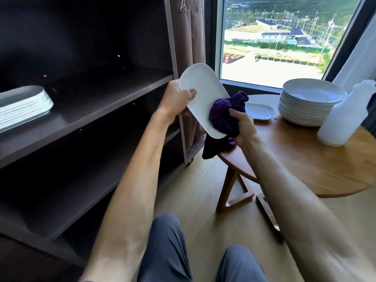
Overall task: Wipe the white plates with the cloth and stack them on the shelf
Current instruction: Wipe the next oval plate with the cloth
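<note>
White oblong plate (200,94) is being held tilted in the air between shelf unit (85,110) and round wooden table (301,159). It is being gripped at its upper end by left hand (179,100), thumb lying on the face, fingers curled behind. Purple cloth (225,117) is being clutched in right hand (243,129) and pressed against the plate's lower half, a loose corner hanging below. A stack of oblong white plates (22,106) is being kept on the upper shelf board, at far left. On the table, a stack of round white plates (309,102), a single flat plate (259,111) beside it and a translucent bottle (343,119) are being kept. Window (284,37) behind.
</note>
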A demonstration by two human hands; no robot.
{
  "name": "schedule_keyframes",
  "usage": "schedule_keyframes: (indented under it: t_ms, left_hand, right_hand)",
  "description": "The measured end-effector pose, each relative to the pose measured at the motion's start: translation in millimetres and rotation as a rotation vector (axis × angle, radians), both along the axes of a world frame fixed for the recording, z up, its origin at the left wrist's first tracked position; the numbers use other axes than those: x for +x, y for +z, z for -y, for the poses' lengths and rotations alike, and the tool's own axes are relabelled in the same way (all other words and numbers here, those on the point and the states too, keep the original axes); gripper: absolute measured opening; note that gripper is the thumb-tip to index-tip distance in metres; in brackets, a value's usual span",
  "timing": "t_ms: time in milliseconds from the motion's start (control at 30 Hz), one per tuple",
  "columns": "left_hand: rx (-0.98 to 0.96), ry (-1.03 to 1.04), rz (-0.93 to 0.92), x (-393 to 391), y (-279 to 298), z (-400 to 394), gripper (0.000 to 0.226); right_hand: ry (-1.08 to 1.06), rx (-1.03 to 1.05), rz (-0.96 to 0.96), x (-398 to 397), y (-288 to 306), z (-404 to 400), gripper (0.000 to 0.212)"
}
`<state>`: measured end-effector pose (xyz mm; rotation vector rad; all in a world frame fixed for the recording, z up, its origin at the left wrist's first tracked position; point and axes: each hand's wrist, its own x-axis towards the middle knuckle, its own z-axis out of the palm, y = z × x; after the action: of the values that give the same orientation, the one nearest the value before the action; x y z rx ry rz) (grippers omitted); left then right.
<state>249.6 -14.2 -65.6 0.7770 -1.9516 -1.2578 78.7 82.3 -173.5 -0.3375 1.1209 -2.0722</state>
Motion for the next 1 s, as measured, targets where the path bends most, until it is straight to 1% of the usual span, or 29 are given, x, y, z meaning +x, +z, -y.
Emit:
schedule_keyframes:
  t_ms: [33,100,133,167,200,233,267,300,333,367,467,533,600,667,700,800,867,900,933,967,1000]
  left_hand:
    - [-0.022,-0.019,0.070,3,7,2,0.015]
    - [-0.050,-0.025,0.156,5,18,5,0.014]
    - [-0.046,-0.017,0.177,3,21,7,0.014]
    - [-0.019,-0.011,0.174,1,22,6,0.016]
    - [0.032,-0.012,0.123,-3,18,3,0.020]
    - [0.077,-0.003,0.029,-9,8,-2,0.030]
    - [0.092,0.037,-0.063,-15,-7,-10,0.043]
    - [0.082,0.087,-0.125,-23,-25,-22,0.056]
    - [0.066,0.122,-0.154,-30,-43,-36,0.062]
    - [0.053,0.152,-0.178,-36,-59,-48,0.059]
    - [0.050,0.313,-0.268,-42,-77,-56,0.041]
    - [0.012,0.350,-0.224,-38,-76,-46,0.036]
    - [-0.047,0.315,-0.129,-31,-70,-35,0.034]
    - [-0.103,0.209,-0.038,-26,-64,-26,0.035]
    - [-0.109,0.139,0.017,-22,-60,-22,0.036]
    - [0.017,-0.101,0.118,-10,-55,-15,0.037]
    - [0.118,-0.194,0.132,-5,-52,-14,0.035]
    - [0.198,-0.234,0.099,-4,-52,-15,0.033]
    - [0.345,-0.295,0.014,-5,-53,-17,0.032]
    - [0.544,-0.366,-0.111,-6,-56,-21,0.036]
    - [0.747,-0.423,-0.244,-8,-60,-26,0.042]
  right_hand:
    - [0.001,-0.018,0.004,3,0,1,0.016]
    - [0.016,-0.062,0.056,12,-5,6,0.022]
    - [0.018,-0.074,0.098,17,-8,9,0.030]
    - [0.008,-0.081,0.152,23,-10,11,0.044]
    - [-0.012,-0.085,0.216,27,-10,15,0.062]
    - [-0.032,-0.098,0.283,28,-10,19,0.080]
    - [-0.040,-0.121,0.342,30,-12,25,0.090]
    - [-0.060,-0.127,0.381,30,-14,31,0.093]
    - [-0.081,-0.112,0.392,33,-13,32,0.089]
    - [-0.086,-0.090,0.381,38,-11,31,0.082]
    - [-0.077,-0.028,0.284,41,-5,20,0.067]
    - [-0.025,-0.018,0.180,34,-6,10,0.054]
    - [0.011,0.031,0.111,28,-5,1,0.045]
    - [0.011,0.059,0.085,20,-4,0,0.040]
    - [0.008,0.063,0.098,15,-3,0,0.042]
    - [-0.044,0.102,0.141,-1,5,0,0.064]
    - [-0.092,0.133,0.156,-15,5,2,0.079]
    - [-0.100,0.128,0.168,-20,3,4,0.090]
    - [-0.087,0.111,0.180,-23,3,5,0.098]
    - [-0.063,0.093,0.186,-20,6,5,0.100]
    - [-0.050,0.083,0.177,-15,10,3,0.090]
